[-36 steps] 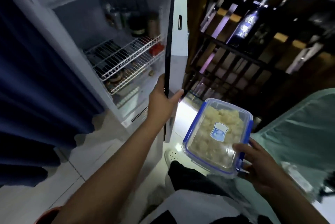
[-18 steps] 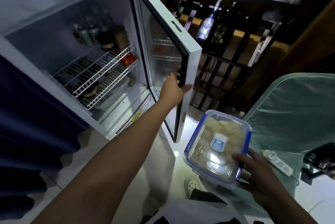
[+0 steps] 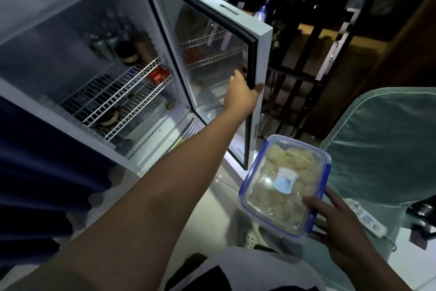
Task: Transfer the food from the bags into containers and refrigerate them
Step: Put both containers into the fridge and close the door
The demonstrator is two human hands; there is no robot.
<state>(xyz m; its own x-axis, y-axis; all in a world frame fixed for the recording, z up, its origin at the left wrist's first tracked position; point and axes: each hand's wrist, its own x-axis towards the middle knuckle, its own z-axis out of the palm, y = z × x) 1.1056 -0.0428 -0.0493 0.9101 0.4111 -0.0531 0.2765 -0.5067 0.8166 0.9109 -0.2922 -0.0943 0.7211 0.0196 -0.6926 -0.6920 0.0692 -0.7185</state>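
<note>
Clear blue-rimmed container (image 3: 283,187), pale lumps

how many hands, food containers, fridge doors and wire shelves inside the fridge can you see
hands: 2, left hand and right hand
food containers: 1, container
fridge doors: 1, door
wire shelves: 2, upper shelf and lower shelf
total: 6

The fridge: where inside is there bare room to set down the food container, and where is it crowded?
In the fridge, the back of the upper wire shelf is crowded with bottles and jars. Its front part looks bare. The lower wire shelf holds a dark item at its left front; its right part looks freer. The right hand holds the container; the left hand grips the door.
</note>
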